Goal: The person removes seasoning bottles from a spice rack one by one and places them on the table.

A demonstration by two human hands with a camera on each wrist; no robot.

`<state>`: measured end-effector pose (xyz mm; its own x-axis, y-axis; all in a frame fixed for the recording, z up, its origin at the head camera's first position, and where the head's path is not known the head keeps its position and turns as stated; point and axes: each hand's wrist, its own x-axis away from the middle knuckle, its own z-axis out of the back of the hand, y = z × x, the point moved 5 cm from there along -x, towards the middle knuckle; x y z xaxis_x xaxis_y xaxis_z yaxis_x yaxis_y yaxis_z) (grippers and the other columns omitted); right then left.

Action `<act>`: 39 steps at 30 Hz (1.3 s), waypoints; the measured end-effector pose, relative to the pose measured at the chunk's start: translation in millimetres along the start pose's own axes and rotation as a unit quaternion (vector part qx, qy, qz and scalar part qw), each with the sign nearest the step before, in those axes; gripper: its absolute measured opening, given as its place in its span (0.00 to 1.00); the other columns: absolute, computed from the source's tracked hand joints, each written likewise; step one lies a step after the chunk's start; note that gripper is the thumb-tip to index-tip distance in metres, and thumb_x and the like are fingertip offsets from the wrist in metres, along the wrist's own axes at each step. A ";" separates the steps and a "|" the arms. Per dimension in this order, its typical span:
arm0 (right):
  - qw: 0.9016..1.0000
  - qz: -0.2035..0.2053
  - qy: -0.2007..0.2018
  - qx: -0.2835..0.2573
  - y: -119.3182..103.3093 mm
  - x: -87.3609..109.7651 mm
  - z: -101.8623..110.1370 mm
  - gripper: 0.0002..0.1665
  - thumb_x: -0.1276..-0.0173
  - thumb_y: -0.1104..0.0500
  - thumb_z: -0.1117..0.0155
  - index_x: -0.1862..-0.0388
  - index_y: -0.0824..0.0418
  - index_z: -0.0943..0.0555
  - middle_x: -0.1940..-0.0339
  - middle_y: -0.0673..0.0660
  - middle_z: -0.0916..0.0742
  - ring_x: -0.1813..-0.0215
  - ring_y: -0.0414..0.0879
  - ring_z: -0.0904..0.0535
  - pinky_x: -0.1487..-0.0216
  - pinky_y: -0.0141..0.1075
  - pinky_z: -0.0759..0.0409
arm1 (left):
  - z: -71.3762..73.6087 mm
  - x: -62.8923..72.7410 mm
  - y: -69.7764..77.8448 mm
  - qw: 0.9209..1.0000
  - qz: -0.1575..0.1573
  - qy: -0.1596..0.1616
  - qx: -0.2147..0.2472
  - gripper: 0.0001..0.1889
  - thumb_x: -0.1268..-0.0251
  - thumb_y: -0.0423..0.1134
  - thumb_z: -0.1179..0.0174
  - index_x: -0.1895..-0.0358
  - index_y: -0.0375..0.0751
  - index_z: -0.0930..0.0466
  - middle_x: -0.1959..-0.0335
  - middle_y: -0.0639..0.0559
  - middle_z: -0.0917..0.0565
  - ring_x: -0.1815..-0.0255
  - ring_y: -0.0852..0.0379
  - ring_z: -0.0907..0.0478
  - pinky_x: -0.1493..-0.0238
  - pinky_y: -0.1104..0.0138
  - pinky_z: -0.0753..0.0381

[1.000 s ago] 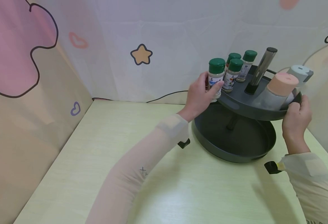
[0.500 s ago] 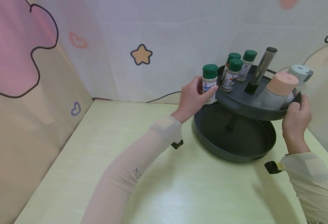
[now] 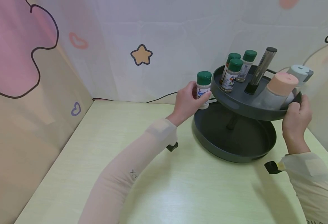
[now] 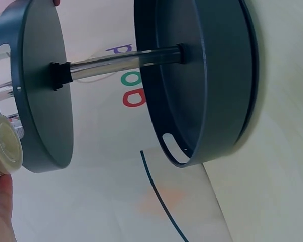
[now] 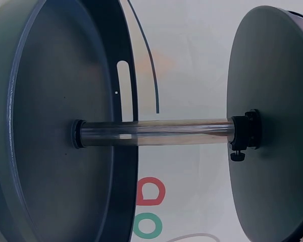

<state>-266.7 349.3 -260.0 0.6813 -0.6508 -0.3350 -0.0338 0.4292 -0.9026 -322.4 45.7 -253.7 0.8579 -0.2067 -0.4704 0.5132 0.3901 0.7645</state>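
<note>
In the head view my left hand (image 3: 187,101) pinches a green-capped spice jar (image 3: 203,90) upright between thumb and fingers, just left of the upper tray and apart from it. The left wrist view shows the base of this spice jar (image 4: 6,143) and part of the thumb. At the right my right hand (image 3: 297,121) grips the rim of the dark upper tray (image 3: 253,113) of a two-tier rack. On that tray stand three more green-capped spice jars (image 3: 231,76), a peach-capped bottle (image 3: 281,88) and a pale grey-blue container (image 3: 299,74).
Below, the deep lower tray (image 3: 233,140) rests on the pale table (image 3: 141,130). A metal post (image 5: 182,133) joins both tiers, with a clamp (image 5: 240,132) under the upper one. A dark cord (image 3: 164,96) runs along the printed backdrop (image 3: 108,62).
My left hand has carried the spice jar left and downward, off beyond the upper tray's edge. The right hand and the rack have stayed where they were.
</note>
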 end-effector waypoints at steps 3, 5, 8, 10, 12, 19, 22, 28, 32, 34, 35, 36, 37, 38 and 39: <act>1.000 -0.004 -0.004 -0.003 0.7 -0.7 0.0 0.15 0.36 0.61 0.69 0.72 0.43 0.35 0.72 0.42 0.34 0.65 0.34 0.41 0.62 0.29 0.46 | 0.1 2.4 -3.8 1.000 0.005 -0.003 -0.002 0.19 0.44 0.49 0.44 0.54 0.42 0.31 0.61 0.51 0.20 0.65 0.61 0.26 0.65 0.75 0.25; 1.000 -0.006 -0.007 -0.005 1.2 -1.0 -0.1 0.15 0.36 0.61 0.69 0.71 0.43 0.35 0.72 0.41 0.34 0.65 0.33 0.41 0.62 0.29 0.46 | 0.2 3.9 -6.4 1.000 0.009 -0.006 -0.004 0.19 0.44 0.49 0.44 0.54 0.42 0.31 0.61 0.51 0.20 0.65 0.61 0.26 0.65 0.75 0.25; 1.000 -0.004 -0.006 -0.006 1.5 -0.7 -0.4 0.15 0.36 0.61 0.69 0.71 0.43 0.35 0.72 0.42 0.34 0.65 0.33 0.41 0.62 0.29 0.46 | 0.3 5.3 -10.0 1.000 0.008 -0.006 -0.006 0.19 0.44 0.49 0.44 0.54 0.42 0.31 0.62 0.51 0.20 0.66 0.60 0.26 0.67 0.75 0.26; 1.000 -0.001 -0.005 -0.006 1.4 -0.4 -0.7 0.15 0.36 0.61 0.69 0.72 0.42 0.36 0.72 0.42 0.34 0.65 0.34 0.41 0.63 0.29 0.46 | 0.6 6.3 -11.9 1.000 0.003 -0.004 -0.007 0.18 0.44 0.48 0.44 0.55 0.41 0.31 0.62 0.51 0.20 0.67 0.60 0.26 0.68 0.75 0.26; 1.000 0.003 -0.002 -0.006 1.1 -0.1 -1.0 0.15 0.36 0.61 0.69 0.72 0.42 0.36 0.73 0.42 0.35 0.66 0.34 0.41 0.63 0.29 0.46 | 0.8 7.2 -13.8 1.000 -0.002 -0.001 -0.008 0.18 0.44 0.47 0.43 0.55 0.41 0.30 0.63 0.50 0.19 0.68 0.60 0.26 0.69 0.75 0.27; 1.000 0.000 0.000 -0.010 1.4 -0.5 -0.9 0.15 0.36 0.61 0.68 0.72 0.43 0.35 0.72 0.42 0.34 0.64 0.34 0.40 0.61 0.28 0.46 | 2.9 10.8 -20.0 1.000 -0.003 0.003 -0.016 0.17 0.45 0.47 0.43 0.56 0.40 0.30 0.64 0.49 0.19 0.68 0.59 0.26 0.70 0.75 0.28; 1.000 -0.003 0.002 -0.007 1.3 -0.5 -0.7 0.15 0.36 0.61 0.68 0.72 0.42 0.36 0.72 0.42 0.34 0.64 0.34 0.40 0.62 0.28 0.46 | 3.2 12.3 -23.1 1.000 0.002 0.000 -0.013 0.18 0.45 0.47 0.43 0.56 0.40 0.30 0.63 0.50 0.20 0.68 0.59 0.27 0.69 0.75 0.28; 1.000 -0.005 0.004 -0.005 1.1 -0.5 -0.9 0.15 0.36 0.60 0.68 0.73 0.42 0.36 0.74 0.43 0.35 0.66 0.34 0.41 0.63 0.29 0.47 | 3.3 14.7 -30.4 1.000 0.016 -0.006 -0.010 0.19 0.45 0.47 0.42 0.54 0.41 0.31 0.61 0.50 0.21 0.66 0.59 0.27 0.68 0.74 0.27; 1.000 -0.008 0.002 -0.005 1.4 -0.9 -0.7 0.15 0.36 0.61 0.68 0.73 0.42 0.36 0.74 0.43 0.35 0.66 0.34 0.41 0.64 0.29 0.47 | 3.6 16.5 -34.8 1.000 0.025 -0.010 -0.013 0.20 0.46 0.47 0.42 0.53 0.42 0.31 0.61 0.50 0.21 0.66 0.58 0.28 0.69 0.74 0.27; 1.000 -0.008 0.002 -0.003 1.6 -0.8 -0.6 0.15 0.36 0.60 0.69 0.73 0.42 0.36 0.74 0.43 0.36 0.66 0.34 0.41 0.64 0.29 0.47 | 3.9 17.6 -36.9 0.999 0.027 -0.010 -0.018 0.20 0.46 0.48 0.42 0.53 0.42 0.31 0.61 0.51 0.21 0.67 0.58 0.28 0.69 0.74 0.27; 1.000 -0.009 0.001 -0.003 1.8 -0.9 -0.5 0.15 0.36 0.60 0.69 0.73 0.42 0.36 0.74 0.43 0.36 0.66 0.34 0.41 0.64 0.29 0.47 | 4.1 17.9 -38.0 0.999 0.028 -0.011 -0.020 0.20 0.46 0.48 0.42 0.53 0.42 0.32 0.61 0.51 0.21 0.67 0.59 0.28 0.69 0.74 0.27; 1.000 -0.009 0.000 -0.003 1.9 -1.0 -0.4 0.15 0.36 0.60 0.69 0.72 0.42 0.36 0.74 0.43 0.35 0.66 0.34 0.41 0.63 0.29 0.47 | 4.4 18.4 -39.1 0.999 0.029 -0.011 -0.022 0.20 0.46 0.48 0.42 0.53 0.42 0.32 0.62 0.51 0.21 0.67 0.59 0.28 0.69 0.73 0.27; 1.000 -0.009 0.000 -0.002 1.9 -0.8 -0.5 0.15 0.36 0.60 0.69 0.72 0.42 0.36 0.74 0.43 0.36 0.66 0.34 0.41 0.63 0.29 0.47 | 4.7 18.7 -40.4 0.999 0.030 -0.011 -0.024 0.20 0.46 0.48 0.42 0.53 0.42 0.31 0.62 0.51 0.21 0.67 0.59 0.28 0.69 0.73 0.28; 1.000 -0.008 0.000 -0.001 2.0 -0.5 -0.7 0.15 0.36 0.60 0.69 0.73 0.42 0.36 0.74 0.43 0.36 0.67 0.34 0.41 0.63 0.29 0.47 | 5.1 19.0 -41.3 0.999 0.031 -0.012 -0.026 0.20 0.46 0.48 0.42 0.52 0.42 0.31 0.62 0.51 0.21 0.67 0.59 0.28 0.69 0.73 0.28; 1.000 -0.009 0.000 -0.001 2.1 -0.5 -0.7 0.15 0.36 0.60 0.69 0.72 0.42 0.36 0.74 0.43 0.36 0.66 0.34 0.41 0.63 0.29 0.47 | 5.4 19.3 -42.5 0.999 0.032 -0.012 -0.027 0.21 0.46 0.48 0.42 0.52 0.42 0.32 0.61 0.51 0.21 0.67 0.59 0.27 0.69 0.73 0.28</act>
<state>-267.7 350.1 -261.9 0.6824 -0.6575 -0.3193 -0.0234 0.4169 -0.9086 -327.5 20.3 -292.9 0.8897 -0.2017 -0.4096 0.4556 0.4508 0.7676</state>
